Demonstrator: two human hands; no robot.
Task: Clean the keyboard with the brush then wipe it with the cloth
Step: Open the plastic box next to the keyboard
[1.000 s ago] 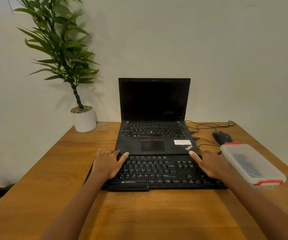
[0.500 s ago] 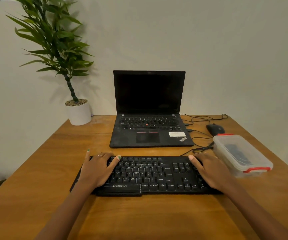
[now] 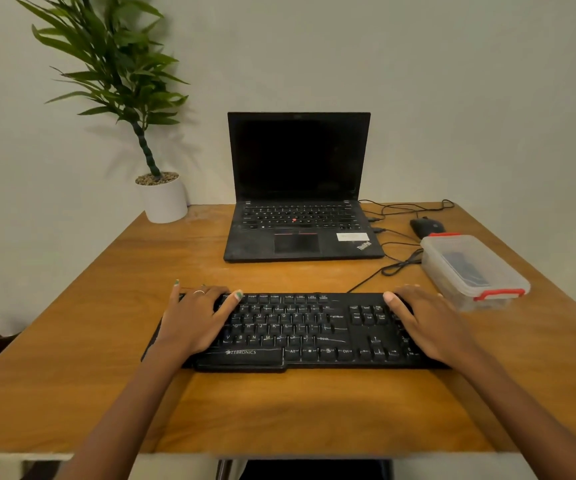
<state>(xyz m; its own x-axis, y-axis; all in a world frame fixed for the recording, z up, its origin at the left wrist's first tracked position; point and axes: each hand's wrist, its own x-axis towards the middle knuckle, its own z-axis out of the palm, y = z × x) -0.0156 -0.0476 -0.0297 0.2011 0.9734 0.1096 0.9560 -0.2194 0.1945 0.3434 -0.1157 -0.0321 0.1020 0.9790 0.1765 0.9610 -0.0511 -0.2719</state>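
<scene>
Taking the black Zebronics keyboard (image 3: pixel 307 332) as the landmark: far behind its left end stood a potted plant (image 3: pixel 156 188) on the wooden table (image 3: pixel 72 341). The left hand (image 3: pixel 196 317) lay over the keyboard's left end, fingers (image 3: pixel 236 296) spread and fairly straight, seemingly gripping its edges more than clasping anything. Straight behind the keyboard sat an open ThinkPad laptop (image 3: pixel 298 188), screen dark. The right hand (image 3: pixel 428 323) covered the keyboard's right end likewise, fingers extended over the far edge. Just right of that end was a lidded plastic box (image 3: pixel 473 268) with red clips, a dark mouse (image 3: pixel 426 226) behind it. No brush or cloth showed; brushing seemingly hadn't begun. Next likely called for opening the box, which held something dark
</scene>
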